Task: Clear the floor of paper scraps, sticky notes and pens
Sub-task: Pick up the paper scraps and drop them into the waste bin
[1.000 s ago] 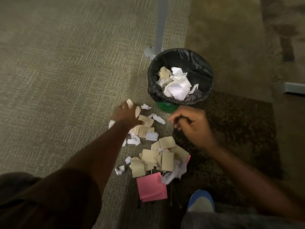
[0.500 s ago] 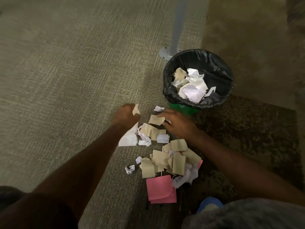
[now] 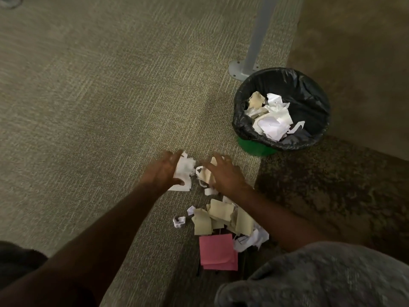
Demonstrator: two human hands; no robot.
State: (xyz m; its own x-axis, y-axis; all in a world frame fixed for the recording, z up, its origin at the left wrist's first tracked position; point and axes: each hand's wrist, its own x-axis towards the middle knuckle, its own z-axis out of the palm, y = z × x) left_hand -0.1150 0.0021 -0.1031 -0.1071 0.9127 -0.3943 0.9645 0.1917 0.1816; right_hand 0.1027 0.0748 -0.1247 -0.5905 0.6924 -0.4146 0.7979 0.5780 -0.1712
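My left hand [image 3: 162, 171] and my right hand [image 3: 223, 175] press from both sides on a bunch of white and tan paper scraps [image 3: 194, 171] low over the carpet. White scraps lie against the left palm, tan ones under the right fingers. Nearer to me, a pile of tan and white scraps [image 3: 223, 218] lies on the floor, with a small crumpled white scrap [image 3: 178, 221] at its left. Pink sticky notes [image 3: 218, 251] lie at the pile's near edge. Dark thin shapes under the notes are too dim to identify.
A green bin with a black liner [image 3: 309, 96] stands at the right, holding crumpled paper. A grey metal leg with a round foot [image 3: 241, 68] rises just behind it. A darker carpet patch [image 3: 332, 196] lies to the right. My grey-clad knee [image 3: 321, 280] fills the lower right.
Both hands have drawn together, sweeping the far scattered scraps into one bunch between them. The right hand, earlier raised and loosely closed, is now down on the scraps.
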